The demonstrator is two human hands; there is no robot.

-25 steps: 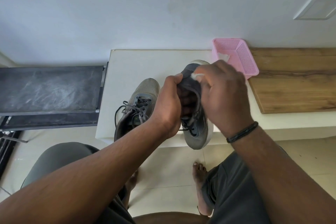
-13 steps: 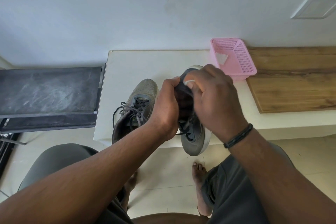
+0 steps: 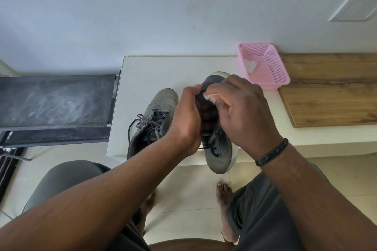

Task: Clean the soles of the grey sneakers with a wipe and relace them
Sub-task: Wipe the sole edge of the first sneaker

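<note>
One grey sneaker [image 3: 219, 157] is held up over the white table's front edge, its toe pointing toward me and its dark laces hanging. My left hand [image 3: 188, 120] grips its left side near the heel. My right hand [image 3: 242, 110] pinches a small white wipe [image 3: 210, 96] against the shoe's upper end, where dark patterned surface shows between my hands. The other grey sneaker [image 3: 152, 120] lies on the table to the left, laced, toe pointing away.
A pink mesh basket [image 3: 275, 67] with a white wipe inside stands at the back right of the white table [image 3: 155, 71]. A wooden board [image 3: 330, 89] lies to its right. A dark dusty bench [image 3: 55, 104] adjoins on the left. My bare feet rest on the tiled floor below.
My right hand has shifted a little lower along the held shoe with the wipe, so the wipe now shows under my thumb. The left hand keeps its grip.
</note>
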